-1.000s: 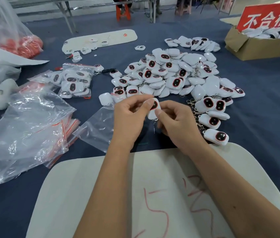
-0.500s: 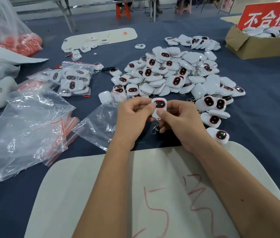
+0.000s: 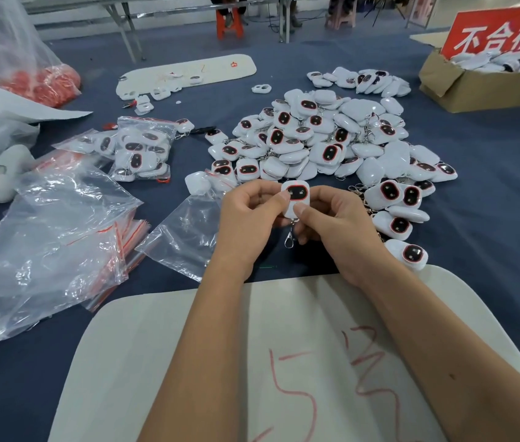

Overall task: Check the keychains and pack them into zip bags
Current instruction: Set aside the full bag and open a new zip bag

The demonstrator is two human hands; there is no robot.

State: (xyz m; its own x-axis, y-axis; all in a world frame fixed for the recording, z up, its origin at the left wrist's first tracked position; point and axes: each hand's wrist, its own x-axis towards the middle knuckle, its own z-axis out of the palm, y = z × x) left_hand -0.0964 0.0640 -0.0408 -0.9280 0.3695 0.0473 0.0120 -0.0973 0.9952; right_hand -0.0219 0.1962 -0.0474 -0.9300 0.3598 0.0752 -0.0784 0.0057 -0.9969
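Both hands held one keychain (image 3: 295,199) up above the blue surface (image 3: 491,224), its dark red-rimmed face toward the camera and its metal clasp (image 3: 289,239) hanging below. The left hand (image 3: 249,223) pinched the keychain's left edge, thumb on the front and the other fingers curled behind; the right hand (image 3: 335,224) pinched its lower right part, thumb tip on the white front below the face. Just beyond the hands lay the pile (image 3: 325,138) of loose keychains, trailing down the right side past the right wrist. An empty zip bag (image 3: 185,231) lay flat just left of the left hand, partly under it. Farther left sat a filled bag (image 3: 137,151) of keychains and a stack of bags (image 3: 48,237). A white board (image 3: 144,362) with red scribbles lay under the forearms, and a cardboard box (image 3: 475,90) stood at the far right.
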